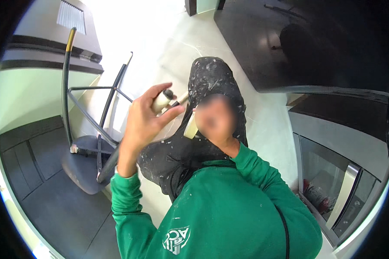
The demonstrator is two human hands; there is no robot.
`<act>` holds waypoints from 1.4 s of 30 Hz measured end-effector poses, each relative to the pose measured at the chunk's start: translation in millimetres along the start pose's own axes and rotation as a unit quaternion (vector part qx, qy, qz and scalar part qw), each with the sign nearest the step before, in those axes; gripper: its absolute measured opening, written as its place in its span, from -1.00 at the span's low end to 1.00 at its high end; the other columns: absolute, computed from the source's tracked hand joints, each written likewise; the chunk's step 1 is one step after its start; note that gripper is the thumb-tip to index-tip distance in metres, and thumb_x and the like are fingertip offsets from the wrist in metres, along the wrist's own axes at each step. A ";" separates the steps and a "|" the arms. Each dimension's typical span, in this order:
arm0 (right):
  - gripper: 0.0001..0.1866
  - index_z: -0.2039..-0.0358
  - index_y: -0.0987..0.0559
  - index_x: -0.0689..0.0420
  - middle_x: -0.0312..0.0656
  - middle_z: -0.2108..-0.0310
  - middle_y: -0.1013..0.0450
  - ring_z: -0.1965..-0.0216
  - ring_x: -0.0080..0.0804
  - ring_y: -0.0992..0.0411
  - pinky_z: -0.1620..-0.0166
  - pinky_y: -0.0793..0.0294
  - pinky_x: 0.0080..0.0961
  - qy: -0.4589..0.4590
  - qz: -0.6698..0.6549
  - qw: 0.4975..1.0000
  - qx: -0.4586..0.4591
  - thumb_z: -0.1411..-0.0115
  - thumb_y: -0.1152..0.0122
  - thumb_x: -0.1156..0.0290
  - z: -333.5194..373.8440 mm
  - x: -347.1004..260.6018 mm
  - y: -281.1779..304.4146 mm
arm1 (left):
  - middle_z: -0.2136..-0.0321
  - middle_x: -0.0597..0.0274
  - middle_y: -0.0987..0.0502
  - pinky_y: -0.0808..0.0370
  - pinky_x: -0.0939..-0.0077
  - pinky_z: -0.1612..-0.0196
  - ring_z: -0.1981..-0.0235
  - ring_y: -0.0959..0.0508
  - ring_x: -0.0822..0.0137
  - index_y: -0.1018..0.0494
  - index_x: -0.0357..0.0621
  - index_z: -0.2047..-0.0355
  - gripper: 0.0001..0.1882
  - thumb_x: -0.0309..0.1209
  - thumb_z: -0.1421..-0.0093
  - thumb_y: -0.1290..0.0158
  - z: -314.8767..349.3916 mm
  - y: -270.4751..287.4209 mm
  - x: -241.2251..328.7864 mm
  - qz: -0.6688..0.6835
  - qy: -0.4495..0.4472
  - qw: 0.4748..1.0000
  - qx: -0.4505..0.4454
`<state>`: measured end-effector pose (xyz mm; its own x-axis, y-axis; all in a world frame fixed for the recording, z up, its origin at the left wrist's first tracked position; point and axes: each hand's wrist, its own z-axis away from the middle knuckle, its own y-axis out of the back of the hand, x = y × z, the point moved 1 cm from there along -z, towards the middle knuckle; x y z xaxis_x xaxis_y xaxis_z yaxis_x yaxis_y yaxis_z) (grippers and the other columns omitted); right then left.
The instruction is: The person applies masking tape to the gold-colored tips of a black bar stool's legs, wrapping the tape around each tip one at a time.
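The pale cylinder (161, 102) with a dark end is in the left hand (143, 115), above the floor (166, 36) and left of the person's knee. This hand is half open, the thumb and fingers curving around the cylinder. At the right hand (217, 123) I see a pale yellow band (191, 127), against the dark trousers (212, 75) with white specks. This hand is blurred, so I cannot tell how far it is closed, or if it grips the band. Further to the left, an overturned chair (85, 166) takes up the space, its black legs pointing up. A dark glossy panel (263, 52) stands upper right; below, a glass-fronted unit (324, 164) has a pale handle (345, 194).
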<state>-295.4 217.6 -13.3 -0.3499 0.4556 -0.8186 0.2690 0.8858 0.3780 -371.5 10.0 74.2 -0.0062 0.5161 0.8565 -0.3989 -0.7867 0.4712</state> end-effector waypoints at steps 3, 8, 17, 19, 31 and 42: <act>-0.94 0.32 -0.74 0.17 -0.25 0.44 -0.40 0.37 -0.25 -0.37 0.28 -0.38 -0.31 -0.014 -0.011 1.000 -0.005 -0.19 -0.39 0.53 4.6 3.0 1.2 | 0.15 -0.02 -0.70 -0.60 0.51 0.13 0.23 -0.68 0.33 -0.49 -0.41 -0.18 -0.15 0.21 -0.28 -0.19 -20.3 25.8 2.7 0.222 0.106 0.947 -0.207; -0.93 0.30 -0.74 0.17 -0.27 0.45 -0.38 0.38 -0.29 -0.36 0.28 -0.37 -0.33 -0.033 -0.044 0.999 -0.001 -0.19 -0.39 0.54 2.2 5.7 3.6 | 0.27 0.02 -0.71 -0.68 0.49 0.13 0.30 -0.71 0.32 -0.55 -0.45 -0.04 -0.45 -0.08 -0.41 -0.18 -41.8 28.3 -27.4 0.400 0.188 0.849 -0.289; -0.88 0.25 -0.76 0.18 -0.25 0.37 -0.38 0.31 -0.34 -0.39 0.26 -0.41 -0.39 -0.088 -0.077 0.993 0.009 -0.20 -0.35 0.59 -10.2 2.4 16.6 | 0.18 0.08 -0.77 -0.66 0.44 0.02 0.15 -0.73 0.39 -0.67 -0.34 0.01 -0.65 -0.41 -0.23 -0.37 -7.2 16.4 22.4 0.002 0.039 0.999 0.033; -0.87 0.21 -0.74 0.20 -0.21 0.23 -0.39 0.22 -0.38 -0.41 0.25 -0.46 -0.42 -0.104 -0.105 0.988 0.033 -0.27 -0.28 0.58 -18.4 13.8 31.8 | 0.10 0.00 -0.74 -0.64 0.42 -0.04 0.09 -0.72 0.27 -0.54 -0.39 -0.16 -0.45 -0.38 -0.21 -0.39 -0.4 14.6 20.8 0.002 0.001 0.999 0.036; -0.71 -0.09 -0.68 0.19 -0.23 -0.03 -0.38 0.16 -0.56 -0.43 0.18 -0.50 -0.61 -0.177 0.032 0.983 0.031 -0.39 -0.30 0.44 -66.2 160.0 100.3 | 0.39 0.12 -0.65 -0.59 0.33 0.38 0.44 -0.66 0.16 -0.63 -0.17 0.00 -0.52 -0.23 -0.13 -0.45 8.2 -11.6 16.9 -0.160 -0.154 0.961 0.165; -0.60 -0.03 -0.67 0.27 0.04 0.05 -0.58 0.07 -0.09 -0.51 -0.13 -0.48 -0.19 -0.130 0.128 0.944 -0.275 -0.37 -0.31 0.21 40.0 266.3 32.7 | 0.51 0.17 -0.54 -0.54 0.15 0.39 0.44 -0.62 0.05 -0.49 -0.05 0.36 -0.70 -0.29 -0.01 -0.39 25.1 -21.1 7.7 -0.288 -0.076 0.936 0.190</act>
<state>-343.8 364.3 -236.3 -0.0853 0.6872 -0.7214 -0.2171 0.6938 0.6866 -340.1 22.1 76.1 0.2514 0.8599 0.4444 0.0598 -0.4720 0.8796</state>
